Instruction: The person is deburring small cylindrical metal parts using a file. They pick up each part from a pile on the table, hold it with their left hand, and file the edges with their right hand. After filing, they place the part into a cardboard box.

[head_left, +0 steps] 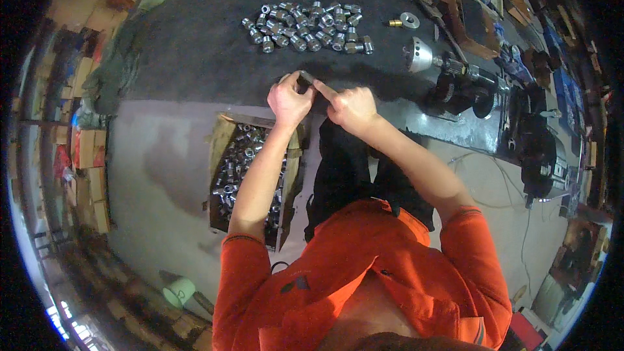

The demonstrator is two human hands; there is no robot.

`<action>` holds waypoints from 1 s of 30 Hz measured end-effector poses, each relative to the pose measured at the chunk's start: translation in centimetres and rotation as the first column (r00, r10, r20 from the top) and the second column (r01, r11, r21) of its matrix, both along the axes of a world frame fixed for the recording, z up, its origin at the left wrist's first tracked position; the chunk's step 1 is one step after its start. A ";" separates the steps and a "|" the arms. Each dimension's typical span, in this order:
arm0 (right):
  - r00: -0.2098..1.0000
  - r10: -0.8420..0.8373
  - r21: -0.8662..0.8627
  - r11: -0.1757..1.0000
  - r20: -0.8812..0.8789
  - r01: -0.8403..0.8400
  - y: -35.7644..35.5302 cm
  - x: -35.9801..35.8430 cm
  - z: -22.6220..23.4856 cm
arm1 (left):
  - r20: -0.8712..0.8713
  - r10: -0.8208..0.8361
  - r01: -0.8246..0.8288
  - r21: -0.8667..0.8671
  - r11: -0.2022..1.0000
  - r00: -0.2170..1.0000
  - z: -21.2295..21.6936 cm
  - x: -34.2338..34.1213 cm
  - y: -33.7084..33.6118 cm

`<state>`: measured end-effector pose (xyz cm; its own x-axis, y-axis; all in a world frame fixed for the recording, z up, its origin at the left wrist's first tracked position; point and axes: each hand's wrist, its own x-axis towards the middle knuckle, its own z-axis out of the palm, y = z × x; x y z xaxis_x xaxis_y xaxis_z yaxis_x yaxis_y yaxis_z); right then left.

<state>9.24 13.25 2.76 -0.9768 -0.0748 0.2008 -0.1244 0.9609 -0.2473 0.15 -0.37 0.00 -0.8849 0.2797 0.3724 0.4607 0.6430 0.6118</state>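
Observation:
Near the front edge of the dark bench, my left hand point(290, 99) is closed around a small metal fitting point(305, 79), its top end showing above the fingers. My right hand point(351, 108) is beside it, with the index finger stretched out to touch the fitting and the other fingers curled. Whatever those curled fingers may hold is hidden. Beyond both hands lies a loose pile of shiny metal fittings point(299, 26) on the bench. Under my left forearm stands a wooden crate point(221, 135) holding many similar metal fittings point(229, 174).
To the right is a machine with a silver conical head point(418, 56) and dark motor parts. A brass piece point(395, 23) lies by a metal ring point(409, 20). Cardboard boxes point(91, 147) line the left side; a pale green bucket point(179, 292) is on the floor.

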 end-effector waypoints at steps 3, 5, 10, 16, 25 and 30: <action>1.000 0.011 -0.002 1.000 0.011 -0.011 0.2 0.9 0.1 | -0.007 0.009 -0.009 -0.014 1.000 1.000 -0.1 -0.1 -0.3; 1.000 0.011 0.013 1.000 0.001 -0.011 0.0 -0.1 -0.2 | 0.017 -0.004 0.004 -0.036 0.999 1.000 0.5 0.2 0.0; 0.999 -0.009 0.032 0.999 0.044 0.007 -0.2 0.1 0.9 | 0.009 -0.009 0.009 0.007 1.000 1.000 -0.4 -0.2 -0.4; 0.999 -0.043 -0.108 0.993 0.030 0.046 4.0 2.6 0.1 | -0.028 -0.026 0.027 0.006 1.000 0.999 0.5 0.0 -0.3; 0.983 -0.165 -0.346 0.929 -0.082 0.128 6.1 3.7 -2.1 | -0.312 -0.127 0.071 -0.185 0.980 0.941 4.6 0.4 -3.0; 0.977 -0.154 -0.380 0.921 -0.147 0.087 6.0 3.9 -1.7 | -0.322 -0.137 0.061 -0.235 0.970 0.937 7.3 0.8 -3.8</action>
<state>13.14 19.23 1.04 -0.9220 0.1530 0.3558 -0.0857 0.8154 -0.5725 0.96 -4.17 7.34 -0.6834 0.4675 0.5607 0.6817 0.6834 0.2611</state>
